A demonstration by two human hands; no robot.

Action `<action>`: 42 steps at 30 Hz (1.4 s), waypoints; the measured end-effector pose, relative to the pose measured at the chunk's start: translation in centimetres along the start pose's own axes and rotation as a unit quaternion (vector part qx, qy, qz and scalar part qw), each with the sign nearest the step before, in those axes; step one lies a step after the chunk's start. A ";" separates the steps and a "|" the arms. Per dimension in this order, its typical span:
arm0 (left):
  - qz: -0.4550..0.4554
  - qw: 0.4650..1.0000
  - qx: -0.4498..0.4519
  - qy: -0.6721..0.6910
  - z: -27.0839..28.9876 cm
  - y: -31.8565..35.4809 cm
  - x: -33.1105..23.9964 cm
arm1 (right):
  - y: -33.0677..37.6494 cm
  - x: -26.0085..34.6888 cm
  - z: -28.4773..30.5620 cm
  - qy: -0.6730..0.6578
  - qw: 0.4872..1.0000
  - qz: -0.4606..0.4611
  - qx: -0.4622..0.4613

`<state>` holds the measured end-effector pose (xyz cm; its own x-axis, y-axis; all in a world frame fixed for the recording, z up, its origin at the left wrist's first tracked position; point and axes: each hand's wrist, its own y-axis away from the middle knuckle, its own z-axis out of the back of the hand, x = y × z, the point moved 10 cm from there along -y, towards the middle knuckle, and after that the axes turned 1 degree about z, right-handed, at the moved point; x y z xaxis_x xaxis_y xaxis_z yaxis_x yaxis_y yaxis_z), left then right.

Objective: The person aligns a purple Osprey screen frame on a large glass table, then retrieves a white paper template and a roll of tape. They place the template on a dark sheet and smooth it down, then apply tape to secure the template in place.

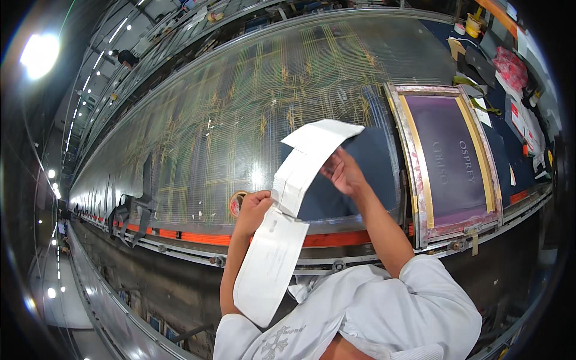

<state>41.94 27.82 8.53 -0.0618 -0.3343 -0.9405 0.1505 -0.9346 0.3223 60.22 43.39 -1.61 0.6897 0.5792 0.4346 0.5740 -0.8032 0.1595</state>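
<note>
A long white paper or card sheet (291, 180) with cut slits and faint markings runs from near my chest out over the table, bent at its far end. My left hand (254, 210) is closed in a fist on its left edge, near a crosswise slit. At the sheet's right edge, farther out, is my right hand (344, 172), its fingertips partly hidden behind the sheet and its other fingers loosely curled. Beneath the sheet a dark navy panel (366, 180) lies flat on the table. A tape roll (237, 203) sits just left of my left hand.
The long table (180, 144) is covered with green and yellow lines. A screen-printing frame (447, 156) with purple mesh and lettering lies at right. Dark fabric strips (129, 210) hang over the front rail at left. Yellow tubs (474, 25) and a pink plastic bag (511, 67) are at far right.
</note>
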 end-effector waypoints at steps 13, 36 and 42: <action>0.011 0.992 0.099 -0.082 1.4 -6.0 11.7 | -7.3 7.3 2.9 0.211 0.956 0.151 -0.140; -0.087 0.927 -0.164 -0.325 0.0 -12.8 7.6 | -6.5 10.3 10.6 0.474 0.786 0.232 -0.320; -0.134 0.932 -0.186 -0.281 0.1 -15.2 9.6 | -7.5 11.6 14.1 0.532 0.747 0.239 -0.320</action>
<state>38.93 38.83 -5.37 -0.6376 -0.2028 -0.7432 0.3808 -0.9216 -0.0752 70.12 58.10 -10.30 -0.1878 0.0407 0.9814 -0.1892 -0.9819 0.0045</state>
